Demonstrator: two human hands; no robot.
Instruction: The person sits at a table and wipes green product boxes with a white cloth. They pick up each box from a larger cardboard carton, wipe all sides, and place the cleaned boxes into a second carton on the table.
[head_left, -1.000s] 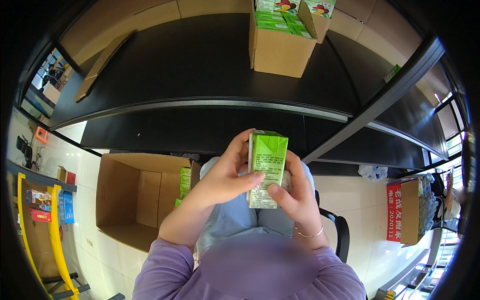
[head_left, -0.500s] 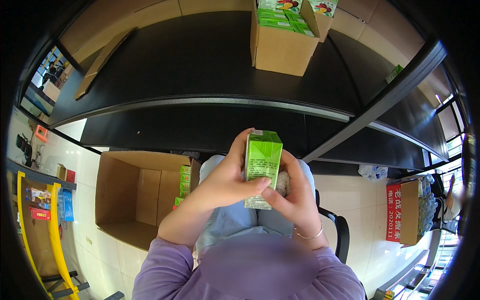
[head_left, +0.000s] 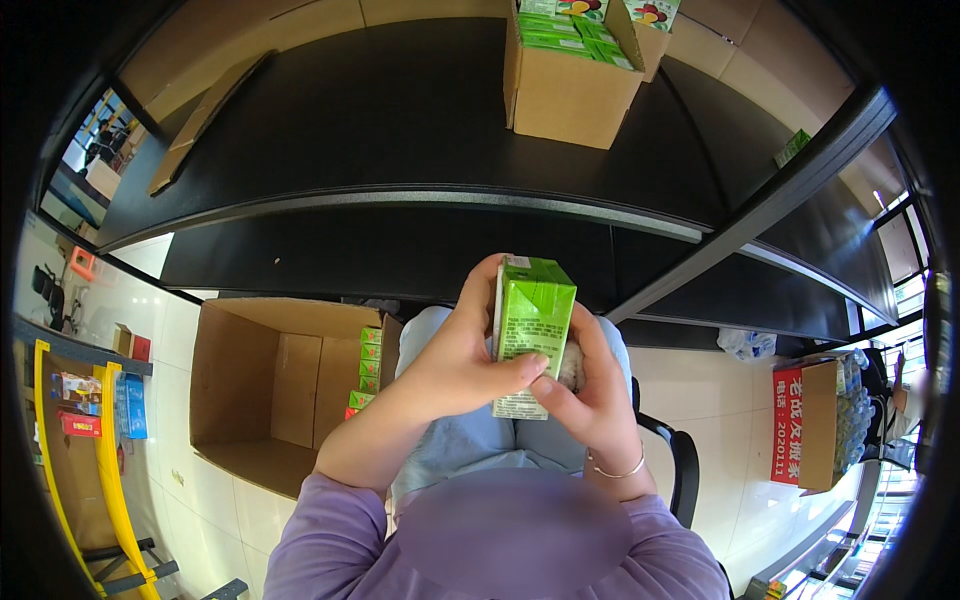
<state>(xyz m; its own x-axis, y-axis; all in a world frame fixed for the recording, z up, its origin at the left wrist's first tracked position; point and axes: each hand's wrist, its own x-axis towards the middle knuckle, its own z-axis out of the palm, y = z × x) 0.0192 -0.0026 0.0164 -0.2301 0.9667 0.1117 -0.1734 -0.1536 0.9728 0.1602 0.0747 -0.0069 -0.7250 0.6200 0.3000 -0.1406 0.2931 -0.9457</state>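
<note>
Over my lap I hold a green drink carton point(head_left: 535, 302) with small dark print on the side facing me. My left hand point(head_left: 468, 362) grips its left side, the thumb pressed across the lower front. On the other side my right hand point(head_left: 588, 395) is closed around the carton, its thumb near the lower right edge. The finger ends behind the carton are hidden. A pale fuzzy thing point(head_left: 573, 366) shows between the carton and my right palm; I cannot make out what it is.
At my left stands a large open cardboard box point(head_left: 250, 385) with several small green cartons point(head_left: 370, 355) along its right wall. A filled cardboard box point(head_left: 575, 95) sits on the black shelf point(head_left: 380, 120) ahead. A slanted metal post point(head_left: 750, 215) rises at right; a box of bottles point(head_left: 820, 425) stands beyond.
The carton has shifted slightly right and turned a little in my hands, showing more of its right side. Both hands keep their hold.
</note>
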